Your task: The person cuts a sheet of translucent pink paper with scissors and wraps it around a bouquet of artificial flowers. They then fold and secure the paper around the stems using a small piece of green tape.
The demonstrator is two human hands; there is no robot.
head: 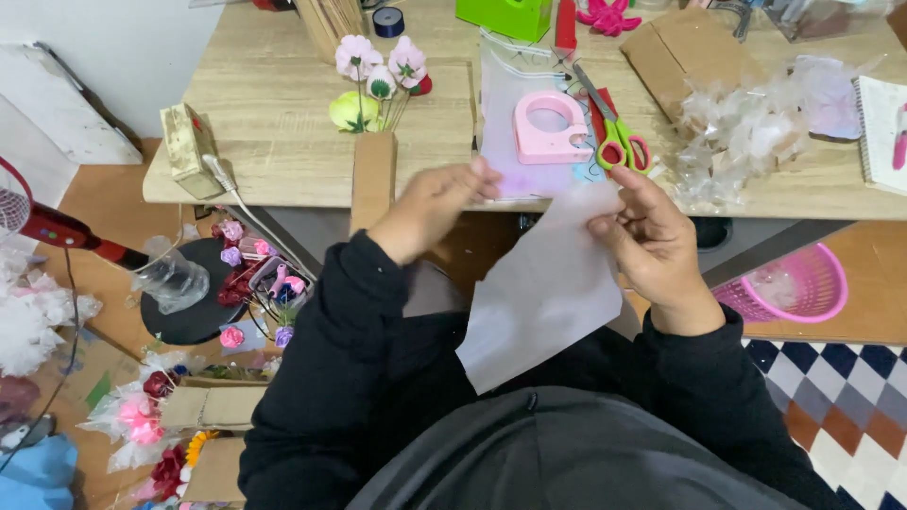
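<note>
While my left hand (430, 210) and right hand (652, 247) pinch the sheet (543, 297) at frame centre, scissors (614, 132) lie on the desk (283, 132).

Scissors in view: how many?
1. The green-and-red-handled scissors lie on the table, right of the pink tape dispenser, above the right hand. More could be hidden under the clear wrap pile.

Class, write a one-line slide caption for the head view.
Both hands, left hand and right hand, hold a translucent sheet before the table.
</note>
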